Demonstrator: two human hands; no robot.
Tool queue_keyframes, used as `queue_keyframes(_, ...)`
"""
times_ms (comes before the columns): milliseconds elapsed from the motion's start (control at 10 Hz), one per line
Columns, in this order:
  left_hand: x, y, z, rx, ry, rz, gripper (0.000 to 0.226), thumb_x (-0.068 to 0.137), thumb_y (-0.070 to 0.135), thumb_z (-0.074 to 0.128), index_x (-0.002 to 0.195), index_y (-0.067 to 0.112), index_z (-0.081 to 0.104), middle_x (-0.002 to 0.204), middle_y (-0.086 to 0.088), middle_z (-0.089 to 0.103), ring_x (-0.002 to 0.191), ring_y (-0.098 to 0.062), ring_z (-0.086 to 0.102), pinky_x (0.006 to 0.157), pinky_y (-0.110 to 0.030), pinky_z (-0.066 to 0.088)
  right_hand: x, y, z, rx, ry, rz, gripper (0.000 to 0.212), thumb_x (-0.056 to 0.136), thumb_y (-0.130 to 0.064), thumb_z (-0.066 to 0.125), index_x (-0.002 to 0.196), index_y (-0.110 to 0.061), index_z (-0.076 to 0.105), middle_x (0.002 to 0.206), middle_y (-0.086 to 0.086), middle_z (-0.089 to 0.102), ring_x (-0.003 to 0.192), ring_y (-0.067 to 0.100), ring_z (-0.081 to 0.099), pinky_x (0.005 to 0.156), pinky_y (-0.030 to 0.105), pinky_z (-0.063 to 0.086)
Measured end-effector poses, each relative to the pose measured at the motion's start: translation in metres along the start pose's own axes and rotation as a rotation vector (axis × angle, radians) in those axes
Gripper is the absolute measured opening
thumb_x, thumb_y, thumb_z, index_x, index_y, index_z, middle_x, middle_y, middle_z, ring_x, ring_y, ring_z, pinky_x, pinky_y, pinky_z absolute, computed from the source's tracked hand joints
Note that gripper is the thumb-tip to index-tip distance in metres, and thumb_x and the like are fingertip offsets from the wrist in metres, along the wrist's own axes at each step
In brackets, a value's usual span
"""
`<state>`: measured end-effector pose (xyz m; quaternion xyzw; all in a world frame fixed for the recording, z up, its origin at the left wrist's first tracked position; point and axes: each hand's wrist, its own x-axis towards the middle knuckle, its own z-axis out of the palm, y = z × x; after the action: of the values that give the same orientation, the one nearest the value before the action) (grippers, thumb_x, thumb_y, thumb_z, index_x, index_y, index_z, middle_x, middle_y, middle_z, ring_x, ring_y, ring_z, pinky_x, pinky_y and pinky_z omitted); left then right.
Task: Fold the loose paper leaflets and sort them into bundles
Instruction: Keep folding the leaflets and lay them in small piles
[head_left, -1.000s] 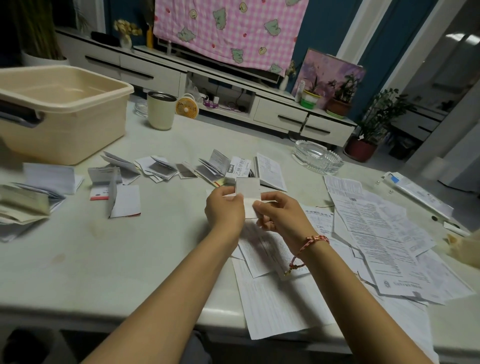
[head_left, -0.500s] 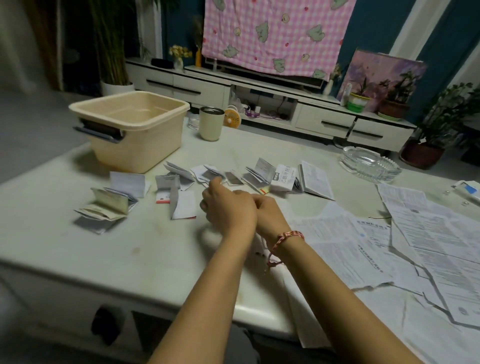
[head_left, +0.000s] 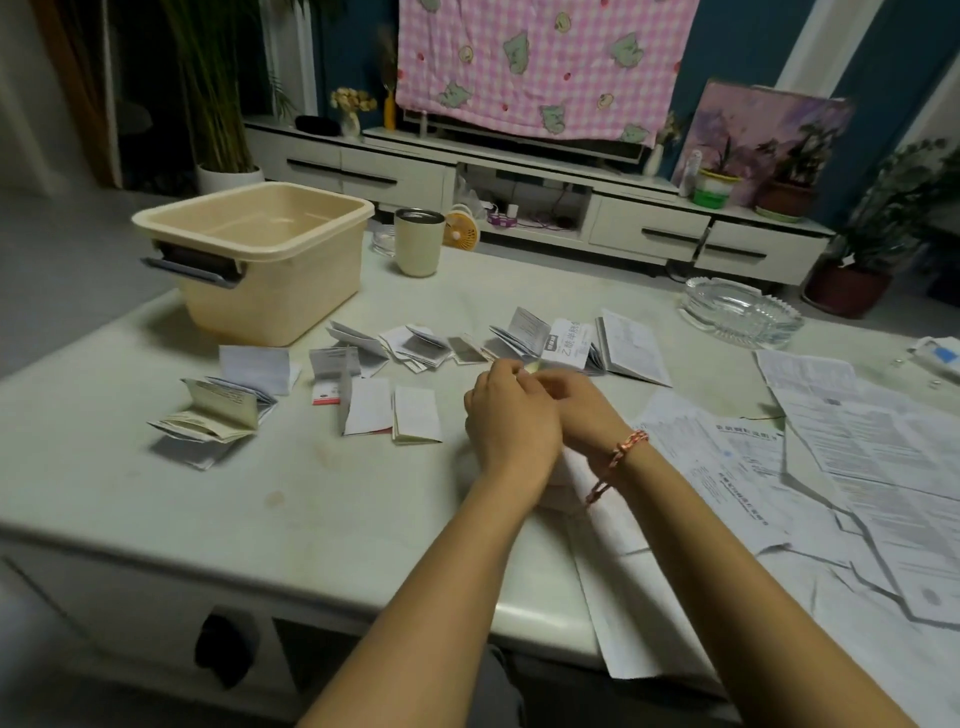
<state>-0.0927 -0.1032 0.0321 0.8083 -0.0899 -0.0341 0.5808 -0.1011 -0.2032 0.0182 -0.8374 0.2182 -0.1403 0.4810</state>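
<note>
Slippage is the main worry. The left hand (head_left: 511, 415) and right hand (head_left: 584, 410) meet at the middle of the bench (head_left: 322, 519), fingers curled and pinching a small leaflet (head_left: 535, 367); only its pale edge shows between the fingertips. So tight a packet could spring open if let go before the crease is pressed flat. Folded leaflets (head_left: 415, 345) lie in a loose row at twelve o'clock from the hands, with bundles (head_left: 218, 415) at nine o'clock. Several gape, so a careless drop could knock them apart or mix the sorts. Unfolded sheets (head_left: 857, 467) sprawl from three to five o'clock. One seems to overhang the near edge, and a sweep of the right arm (head_left: 737, 561) could push it off.
</note>
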Motion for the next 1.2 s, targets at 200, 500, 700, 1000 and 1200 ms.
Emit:
queue_keyframes(200, -0.001, -0.011, 0.007, 0.080, -0.243, 0.025, 0.039, 0.091, 0.003, 0.036, 0.126, 0.011, 0.052, 0.133, -0.010, 0.051, 0.123, -0.025, 0.045, 0.096, -0.029, 0.038, -0.048, 0.003, -0.067, -0.255, 0.095, 0.040, 0.022, 0.085, -0.005, 0.061, 0.107, -0.005, 0.064, 0.106, 0.012, 0.066, 0.085, 0.015, 0.057, 0.069, 0.020, 0.047)
queue_keyframes(500, -0.013, 0.002, 0.025, 0.144, -0.410, 0.106, 0.039, 0.092, 0.006, 0.040, 0.129, 0.009, 0.052, 0.135, -0.009, 0.051, 0.125, -0.023, 0.046, 0.099, -0.028, 0.037, -0.097, 0.038, -0.056, -0.717, 0.003, 0.206, 0.088, 0.078, -0.059, 0.060, 0.143, -0.012, 0.024, 0.145, 0.009, 0.037, 0.129, 0.025, 0.040, 0.103, 0.035, 0.035)
queue_keyframes(700, -0.010, -0.002, 0.023, 0.114, -0.439, 0.042, 0.039, 0.091, 0.006, 0.042, 0.128, 0.008, 0.054, 0.133, -0.008, 0.053, 0.122, -0.023, 0.049, 0.094, -0.024, 0.037, -0.107, 0.048, -0.051, -0.849, 0.107, 0.124, 0.044, 0.093, -0.044, 0.044, 0.127, -0.015, 0.043, 0.123, 0.005, 0.054, 0.102, 0.018, 0.052, 0.083, 0.029, 0.042)
queue_keyframes(1000, -0.015, 0.004, 0.020, -0.032, -0.426, 0.058, 0.027, 0.094, 0.014, 0.043, 0.116, 0.009, 0.060, 0.111, -0.001, 0.061, 0.099, -0.018, 0.054, 0.082, -0.022, 0.038, -0.092, 0.028, -0.084, -0.430, 0.419, 0.038, 0.029, 0.092, -0.004, 0.039, 0.063, -0.007, 0.043, 0.064, 0.006, 0.045, 0.061, 0.019, 0.040, 0.052, 0.023, 0.028)
queue_keyframes(1200, -0.018, 0.014, 0.019, -0.413, -0.771, -0.286, 0.032, 0.091, 0.043, 0.055, 0.105, 0.014, 0.059, 0.112, -0.007, 0.063, 0.105, -0.021, 0.060, 0.090, -0.038, 0.052, -0.093, 0.000, -0.097, 0.427, 0.394, 0.143, 0.013, 0.092, -0.008, 0.047, 0.087, -0.004, 0.057, 0.079, 0.009, 0.059, 0.074, 0.021, 0.056, 0.068, 0.035, 0.045)
